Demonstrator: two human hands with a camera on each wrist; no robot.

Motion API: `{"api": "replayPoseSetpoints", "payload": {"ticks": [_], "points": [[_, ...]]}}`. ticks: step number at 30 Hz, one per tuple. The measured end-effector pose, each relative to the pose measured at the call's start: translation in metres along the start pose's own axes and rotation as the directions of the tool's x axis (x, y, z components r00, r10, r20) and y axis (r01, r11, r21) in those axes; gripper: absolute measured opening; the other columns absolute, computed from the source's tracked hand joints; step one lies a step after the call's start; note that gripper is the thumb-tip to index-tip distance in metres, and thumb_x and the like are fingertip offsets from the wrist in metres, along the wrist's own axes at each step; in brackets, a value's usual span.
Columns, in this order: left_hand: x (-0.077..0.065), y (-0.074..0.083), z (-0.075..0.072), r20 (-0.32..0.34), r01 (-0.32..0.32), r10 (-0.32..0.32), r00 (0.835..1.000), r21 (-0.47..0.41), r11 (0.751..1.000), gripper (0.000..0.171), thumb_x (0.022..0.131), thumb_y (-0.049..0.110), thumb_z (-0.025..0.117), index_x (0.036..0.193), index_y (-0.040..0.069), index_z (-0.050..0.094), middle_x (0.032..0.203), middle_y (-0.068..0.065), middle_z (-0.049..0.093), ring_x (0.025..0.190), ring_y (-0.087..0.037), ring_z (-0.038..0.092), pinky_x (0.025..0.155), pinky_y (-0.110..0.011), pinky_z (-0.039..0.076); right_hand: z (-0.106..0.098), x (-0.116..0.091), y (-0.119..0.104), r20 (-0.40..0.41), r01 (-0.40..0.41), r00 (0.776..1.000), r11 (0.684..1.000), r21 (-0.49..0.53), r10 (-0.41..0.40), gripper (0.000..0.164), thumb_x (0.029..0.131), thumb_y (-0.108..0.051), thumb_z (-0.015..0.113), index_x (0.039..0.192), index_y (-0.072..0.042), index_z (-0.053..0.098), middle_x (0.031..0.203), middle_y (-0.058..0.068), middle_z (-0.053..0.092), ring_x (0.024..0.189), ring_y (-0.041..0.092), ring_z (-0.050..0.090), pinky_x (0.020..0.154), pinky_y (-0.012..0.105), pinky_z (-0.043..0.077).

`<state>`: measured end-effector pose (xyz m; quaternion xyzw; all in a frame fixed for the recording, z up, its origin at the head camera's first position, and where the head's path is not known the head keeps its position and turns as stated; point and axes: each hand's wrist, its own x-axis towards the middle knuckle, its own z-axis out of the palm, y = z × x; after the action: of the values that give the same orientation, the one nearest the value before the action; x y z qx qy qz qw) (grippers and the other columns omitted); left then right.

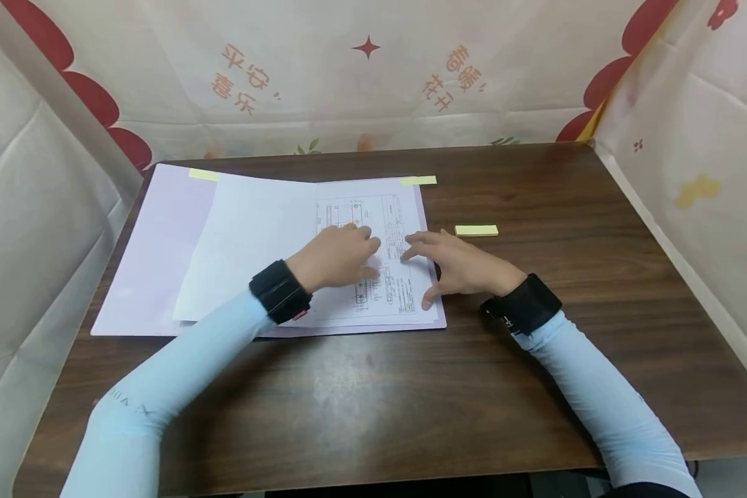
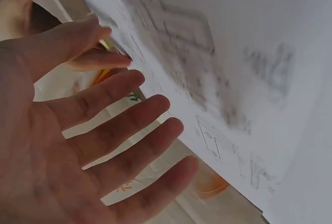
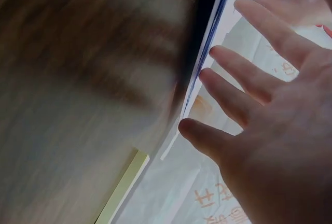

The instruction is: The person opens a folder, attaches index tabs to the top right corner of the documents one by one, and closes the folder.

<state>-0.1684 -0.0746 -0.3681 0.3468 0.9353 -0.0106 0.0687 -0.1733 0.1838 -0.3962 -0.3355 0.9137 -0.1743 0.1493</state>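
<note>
Your left grip (image 1: 341,256) and right grip (image 1: 463,266), both empty with fingers spread, are at the printed sheet (image 1: 389,294), the right by its edge.

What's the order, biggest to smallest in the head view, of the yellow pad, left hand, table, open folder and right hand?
1. Table
2. Open folder
3. Left hand and right hand: too alike to rank
4. Yellow pad

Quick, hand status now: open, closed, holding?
Left hand: open, over the printed page, holding nothing.
Right hand: open, at the page's right edge, holding nothing.
</note>
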Motion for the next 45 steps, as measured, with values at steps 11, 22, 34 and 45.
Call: {"api": "replayPoseSetpoints", "payload": {"ticks": [11, 22, 34, 45], "points": [[-0.055, 0.013, 0.025, -0.012, -0.014, 0.013, 1.0, -0.059, 0.998, 0.062, 0.09, 0.054, 0.074, 0.138, 0.017, 0.064, 0.137, -0.009, 0.065, 0.113, -0.027, 0.063, 0.093, -0.042, 0.057, 0.003, -0.008, -0.001, 0.06, -0.005, 0.998, 1.0, -0.029, 0.007, 0.103, 0.063, -0.043, 0.098, 0.151, -0.018, 0.051, 0.169, 0.016, 0.029, 0.157, 0.037, 0.026, 0.125, 0.069, 0.01], [-0.058, 0.016, 0.032, -0.021, -0.025, 0.023, 1.0, -0.088, 0.996, 0.076, 0.078, 0.06, 0.083, 0.139, 0.019, 0.063, 0.138, -0.009, 0.063, 0.106, -0.025, 0.06, 0.088, -0.037, 0.057, 0.009, -0.008, -0.001, 0.034, -0.022, 0.999, 0.998, -0.051, 0.024, 0.098, 0.063, -0.043, 0.098, 0.148, -0.02, 0.055, 0.169, 0.016, 0.03, 0.152, 0.041, 0.032, 0.122, 0.07, 0.02], [-0.06, 0.018, 0.036, -0.063, -0.028, 0.025, 0.998, -0.046, 0.999, 0.073, 0.078, 0.066, 0.079, 0.132, 0.02, 0.068, 0.133, -0.008, 0.066, 0.099, -0.023, 0.058, 0.083, -0.035, 0.056, 0.011, -0.008, -0.002, 0.017, -0.008, 1.0, 1.0, -0.011, 0.008, 0.092, 0.065, -0.043, 0.096, 0.145, -0.018, 0.058, 0.167, 0.017, 0.031, 0.142, 0.042, 0.041, 0.11, 0.061, 0.043], [-0.058, 0.019, 0.036, -0.077, -0.024, 0.022, 0.997, -0.03, 0.999, 0.07, 0.078, 0.067, 0.078, 0.131, 0.021, 0.07, 0.129, -0.006, 0.067, 0.095, -0.022, 0.058, 0.074, -0.031, 0.055, 0.01, -0.009, 0.001, -0.003, 0.003, 1.0, 1.0, -0.018, -0.003, 0.09, 0.064, -0.044, 0.096, 0.142, -0.018, 0.06, 0.166, 0.017, 0.033, 0.14, 0.04, 0.042, 0.107, 0.057, 0.043]]}}
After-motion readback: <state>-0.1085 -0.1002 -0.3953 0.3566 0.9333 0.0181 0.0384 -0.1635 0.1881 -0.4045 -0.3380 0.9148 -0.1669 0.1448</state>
